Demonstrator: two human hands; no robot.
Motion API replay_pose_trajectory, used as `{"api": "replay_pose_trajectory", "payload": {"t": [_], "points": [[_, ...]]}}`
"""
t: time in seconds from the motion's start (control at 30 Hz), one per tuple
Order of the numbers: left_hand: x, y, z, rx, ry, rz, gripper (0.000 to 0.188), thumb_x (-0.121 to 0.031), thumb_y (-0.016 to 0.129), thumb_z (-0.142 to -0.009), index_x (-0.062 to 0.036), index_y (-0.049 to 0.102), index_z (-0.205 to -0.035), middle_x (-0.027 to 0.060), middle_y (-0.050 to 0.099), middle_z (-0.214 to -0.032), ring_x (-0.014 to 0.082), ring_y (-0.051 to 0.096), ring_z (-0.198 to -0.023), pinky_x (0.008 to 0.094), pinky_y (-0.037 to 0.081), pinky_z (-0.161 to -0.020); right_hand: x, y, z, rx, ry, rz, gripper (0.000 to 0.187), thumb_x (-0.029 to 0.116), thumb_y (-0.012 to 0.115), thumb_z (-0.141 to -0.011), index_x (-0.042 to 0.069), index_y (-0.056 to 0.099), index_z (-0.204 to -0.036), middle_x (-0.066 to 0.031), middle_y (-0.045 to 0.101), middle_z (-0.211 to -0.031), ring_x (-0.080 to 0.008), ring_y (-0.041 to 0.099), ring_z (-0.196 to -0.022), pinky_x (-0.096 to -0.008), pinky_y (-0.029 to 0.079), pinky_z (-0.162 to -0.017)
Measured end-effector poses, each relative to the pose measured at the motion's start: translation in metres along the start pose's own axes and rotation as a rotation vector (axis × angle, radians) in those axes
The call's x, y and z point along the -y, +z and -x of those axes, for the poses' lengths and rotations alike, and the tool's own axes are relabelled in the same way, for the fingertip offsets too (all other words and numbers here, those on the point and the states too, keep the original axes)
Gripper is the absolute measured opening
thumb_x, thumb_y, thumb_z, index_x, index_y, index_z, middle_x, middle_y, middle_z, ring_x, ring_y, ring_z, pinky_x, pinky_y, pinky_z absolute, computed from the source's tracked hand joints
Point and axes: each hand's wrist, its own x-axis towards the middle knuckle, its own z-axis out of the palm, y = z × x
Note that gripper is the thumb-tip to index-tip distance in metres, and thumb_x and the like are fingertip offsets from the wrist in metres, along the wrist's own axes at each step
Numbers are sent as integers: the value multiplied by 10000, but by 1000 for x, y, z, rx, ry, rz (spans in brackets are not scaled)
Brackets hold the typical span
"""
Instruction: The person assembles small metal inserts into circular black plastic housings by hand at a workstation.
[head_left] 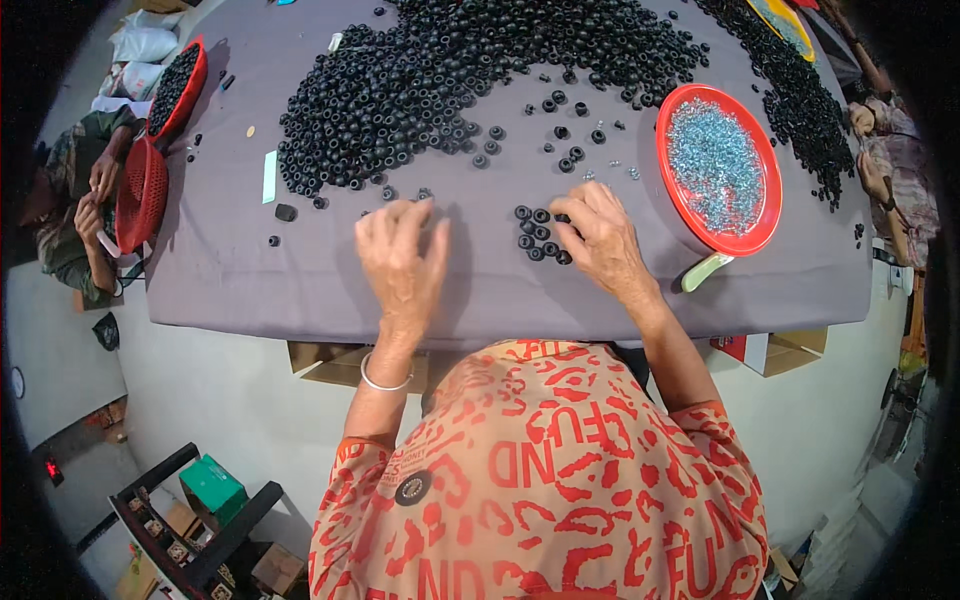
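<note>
My left hand (400, 255) hovers over the grey cloth, slightly blurred, thumb and fingers apart; nothing shows in its grasp. A few black pieces (424, 194) lie just beyond its fingertips. To the right, my right hand (603, 240) is curled at the edge of a small cluster of black round pieces with holes (527, 227). Its thumb and forefinger close around one black piece (562, 218); the other fingertips are partly hidden. A large heap of the same pieces (400, 100) spreads across the far side. Several tiny clear bits (633, 173) lie beyond my right hand.
Right of my right hand stands a red basket (672, 190) with a green handle (706, 272), filled with clear bluish bits. Smaller black parts (790, 110) cover the far right. Two people sit at the sides, the left one by red baskets (140, 200). Open cartons (790, 352) stand below the table edge.
</note>
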Motion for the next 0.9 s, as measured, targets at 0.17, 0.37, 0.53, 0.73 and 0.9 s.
{"api": "replay_pose_trajectory", "payload": {"t": [0.17, 0.37, 0.53, 0.73, 0.9], "points": [[-31, 18, -1, 106, 69, 201, 248, -68, 688, -676, -33, 598, -905, 95, 552, -860, 272, 491, -831, 371, 401, -740, -1, 0, 4, -39, 15, -49, 227, -13, 624, -682, 45, 573, -896, -87, 516, -823, -261, 522, -787, -355, 424, -698], [-40, 40, -6, 186, 50, 305, 246, -55, 680, -682, -39, 614, -919, 91, 560, -854, 268, 487, -806, 362, 413, -705, -1, 1, 8, -95, 69, -122, 223, -13, 638, -678, 48, 582, -885, -88, 551, -851, -258, 549, -824, -344, 438, -728], [-34, 44, -10, 253, 77, 359, 239, -47, 689, -687, -39, 621, -916, 66, 570, -830, 203, 513, -737, 305, 430, -648, -4, 3, 11, -125, 39, -106, 224, -14, 645, -664, 47, 587, -872, -79, 541, -821, -258, 544, -792, -353, 433, -704], [-35, 32, -5, 421, -691, 1351, 202, -30, 676, -755, -9, 602, -941, 14, 594, -793, 70, 541, -650, 182, 424, -548, -1, 4, 10, -114, -18, -36, 230, -18, 634, -656, 55, 596, -871, -78, 531, -798, -258, 530, -756, -359, 408, -684], [-27, 24, 2, 516, -849, 1461, 206, -6, 636, -785, -8, 583, -984, 42, 609, -841, 93, 560, -667, 185, 451, -578, 1, 0, 9, -133, -4, -59, 226, -38, 626, -670, 43, 595, -879, -81, 542, -807, -239, 547, -746, -339, 430, -667]]}}
